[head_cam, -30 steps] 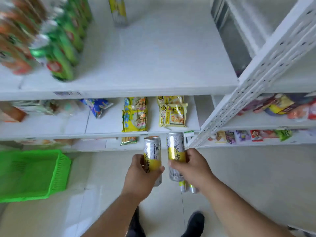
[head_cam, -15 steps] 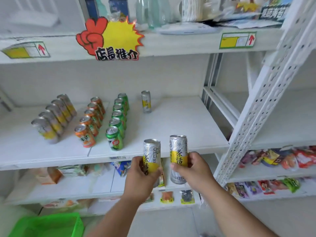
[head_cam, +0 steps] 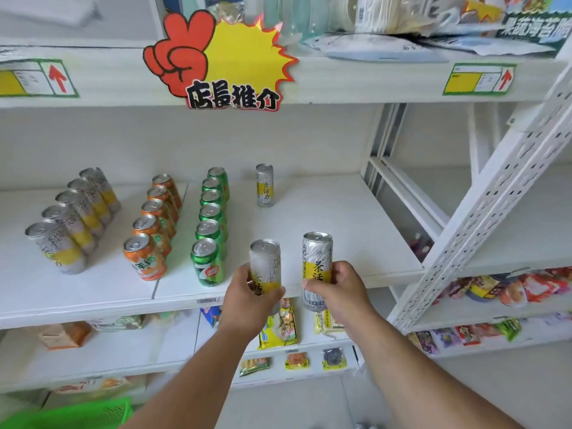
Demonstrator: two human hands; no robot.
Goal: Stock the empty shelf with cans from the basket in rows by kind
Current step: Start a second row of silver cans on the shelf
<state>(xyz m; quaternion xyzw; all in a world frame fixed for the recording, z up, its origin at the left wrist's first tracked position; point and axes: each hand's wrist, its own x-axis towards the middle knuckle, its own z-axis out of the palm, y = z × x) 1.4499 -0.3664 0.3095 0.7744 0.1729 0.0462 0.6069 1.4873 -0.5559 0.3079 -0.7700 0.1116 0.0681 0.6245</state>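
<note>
Down in the near corner peeks the green basket (head_cam: 83, 413), only its rim in view.

Two bare arms reach up from the bottom. The left hand (head_cam: 247, 300) has its fingers wrapped around a tall silver and yellow can (head_cam: 265, 267). The right hand (head_cam: 335, 292) grips another tall can (head_cam: 316, 267) of the same kind, thumb in front and fingers curled behind. Both cans stand upright, side by side but not touching, right at the front edge of the white shelf (head_cam: 325, 218).

Under the hands, lower shelves hold snack packs (head_cam: 278, 328).

On the white shelf, just left of the hands, is a row of green cans (head_cam: 208, 261) running from front to back. Left of that is a row of orange cans (head_cam: 145, 257). Farthest left is a row of silver and yellow cans (head_cam: 57, 246), shorter and fatter than the ones in the hands.

At the back of the shelf, right of the green row, one tall silver and yellow can (head_cam: 265, 184) stands alone.

Above, on the edge of the top shelf, sits a red and yellow sign (head_cam: 226, 60) with a hand shape and black letters.
</note>
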